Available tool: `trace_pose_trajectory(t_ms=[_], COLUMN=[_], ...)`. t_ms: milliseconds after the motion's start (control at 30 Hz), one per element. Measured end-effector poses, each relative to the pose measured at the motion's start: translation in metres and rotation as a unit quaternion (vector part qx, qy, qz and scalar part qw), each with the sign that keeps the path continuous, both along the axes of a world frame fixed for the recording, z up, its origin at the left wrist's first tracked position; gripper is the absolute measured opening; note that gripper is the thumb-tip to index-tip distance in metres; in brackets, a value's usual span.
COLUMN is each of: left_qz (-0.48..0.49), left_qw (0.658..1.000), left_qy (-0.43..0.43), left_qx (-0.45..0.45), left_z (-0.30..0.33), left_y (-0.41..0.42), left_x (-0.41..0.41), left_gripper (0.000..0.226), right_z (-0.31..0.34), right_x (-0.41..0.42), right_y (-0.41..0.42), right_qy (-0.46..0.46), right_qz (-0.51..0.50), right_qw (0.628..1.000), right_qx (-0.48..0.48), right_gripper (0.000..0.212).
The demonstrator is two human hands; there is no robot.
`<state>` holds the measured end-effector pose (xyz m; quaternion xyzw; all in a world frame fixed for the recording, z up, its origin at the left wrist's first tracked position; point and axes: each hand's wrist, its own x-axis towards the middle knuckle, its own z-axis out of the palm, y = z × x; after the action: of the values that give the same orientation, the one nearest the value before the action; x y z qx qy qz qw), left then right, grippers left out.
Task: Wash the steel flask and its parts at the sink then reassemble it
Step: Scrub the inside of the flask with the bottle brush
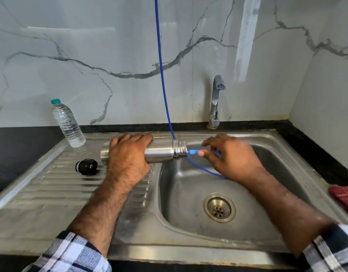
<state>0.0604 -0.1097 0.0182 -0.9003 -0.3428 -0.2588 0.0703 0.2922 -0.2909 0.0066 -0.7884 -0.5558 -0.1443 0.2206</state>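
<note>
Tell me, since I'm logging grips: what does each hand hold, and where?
Left hand grips the steel flask around its body. Right hand pinches the blue tube by its tip, at the flask's mouth.

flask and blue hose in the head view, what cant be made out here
- Inside of the steel flask: its mouth faces sideways toward the right hand.
- Whether water runs from the blue hose: its tip at the mouth is motion-blurred.
- Flask middle: covered by the left hand.
- Hose source: cut off by the top edge.
- Red cloth: cut off by the right edge.
</note>
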Motion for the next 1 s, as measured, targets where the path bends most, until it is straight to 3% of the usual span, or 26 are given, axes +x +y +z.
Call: trace_pose_trajectory(t_ms=[33, 100, 200, 267, 300, 333, 367, 400, 433, 467, 500, 533, 567, 700, 733, 767, 800, 867, 900, 933, 1000], left_qz=[0.011, 0.022, 0.013, -0.002, -0.013, -0.024, -0.031, -0.033, -0.031, -0.024, -0.018, -0.011, -0.006, 0.0, 0.001, 0.001, -0.003, -0.02, -0.026, -0.027, -0.013], left_qw=[1.0, 0.998, 1.0, 1.0, 1.0, 0.999, 0.999, 0.998, 0.999, 0.999, 1.0, 1.0, 1.0, 1.0, 1.0, 1.0, 1.0, 0.999, 0.998, 0.998, 0.999], left_qy=[-0.013, -0.03, -0.016, -0.005, 0.005, 0.016, 0.022, 0.023, 0.021, 0.017, 0.013, 0.007, 0.001, -0.01, -0.005, 0.004, 0.014, 0.03, 0.037, 0.043, 0.041], left_qx=[-0.018, -0.044, -0.02, 0.005, 0.019, 0.031, 0.037, 0.037, 0.032, 0.025, 0.016, 0.008, 0.0, -0.003, 0.001, 0.005, 0.012, 0.026, 0.031, 0.033, 0.019], left_z=[0.0, 0.001, 0.0, -0.001, -0.002, -0.004, -0.005, -0.006, -0.007, -0.006, -0.005, -0.003, -0.003, -0.002, -0.003, -0.004, -0.005, -0.007, -0.008, -0.007, -0.006], left_y=[0.0, 0.0, 0.001, 0.003, 0.003, 0.003, 0.002, 0.001, -0.001, -0.002, -0.003, -0.004, -0.005, -0.002, 0.001, 0.004, 0.006, 0.005, 0.004, 0.002, 0.001], left_x=[-0.001, -0.004, -0.006, -0.006, -0.005, -0.002, 0.0, 0.003, 0.006, 0.008, 0.009, 0.009, 0.009, 0.002, -0.001, -0.004, -0.006, -0.006, -0.004, -0.002, 0.001], left_gripper=[0.085, 0.086, 0.084, 0.083, 0.082, 0.081, 0.081, 0.08, 0.081, 0.082, 0.083, 0.085, 0.086, 0.088, 0.088, 0.088, 0.088, 0.085, 0.083, 0.082, 0.083], right_z=[-0.002, -0.001, 0.005, 0.018, 0.024, 0.028, 0.032, 0.032, 0.028, 0.021, 0.014, 0.008, 0.004, 0.001, 0.008, 0.018, 0.026, 0.029, 0.026, 0.022, 0.01], right_x=[0.001, 0.0, -0.01, -0.014, -0.012, -0.008, -0.007, -0.005, -0.003, 0.001, 0.001, 0.0, -0.002, -0.014, -0.018, -0.02, -0.018, -0.008, -0.003, 0.0, 0.005], right_y=[0.003, 0.005, 0.005, 0.004, 0.004, 0.002, -0.002, -0.005, -0.008, -0.009, -0.009, -0.005, -0.002, 0.005, 0.005, 0.007, 0.008, 0.007, 0.001, -0.004, -0.012], right_qy=[-0.107, -0.2, -0.187, 0.001, 0.157, 0.309, 0.405, 0.426, 0.356, 0.203, 0.046, -0.057, -0.107, -0.158, -0.13, -0.041, 0.116, 0.43, 0.48, 0.463, 0.272], right_qz=[0.02, 0.046, 0.004, -0.015, -0.01, -0.007, -0.01, -0.012, -0.007, -0.011, -0.013, 0.005, 0.028, 0.024, 0.014, -0.002, -0.023, -0.05, -0.047, -0.033, 0.008], right_qw=[0.993, 0.973, 0.98, 0.997, 0.976, 0.926, 0.885, 0.88, 0.919, 0.972, 0.997, 0.998, 0.994, 0.984, 0.99, 0.999, 0.989, 0.877, 0.851, 0.866, 0.958], right_qx=[0.045, 0.105, 0.066, -0.079, -0.153, -0.216, -0.231, -0.212, -0.169, -0.115, -0.066, -0.024, 0.01, 0.084, 0.058, -0.007, -0.088, -0.208, -0.207, -0.183, -0.091], right_gripper=[0.032, 0.026, 0.037, 0.048, 0.051, 0.053, 0.052, 0.05, 0.047, 0.042, 0.037, 0.034, 0.034, 0.034, 0.038, 0.043, 0.047, 0.051, 0.052, 0.051, 0.039])
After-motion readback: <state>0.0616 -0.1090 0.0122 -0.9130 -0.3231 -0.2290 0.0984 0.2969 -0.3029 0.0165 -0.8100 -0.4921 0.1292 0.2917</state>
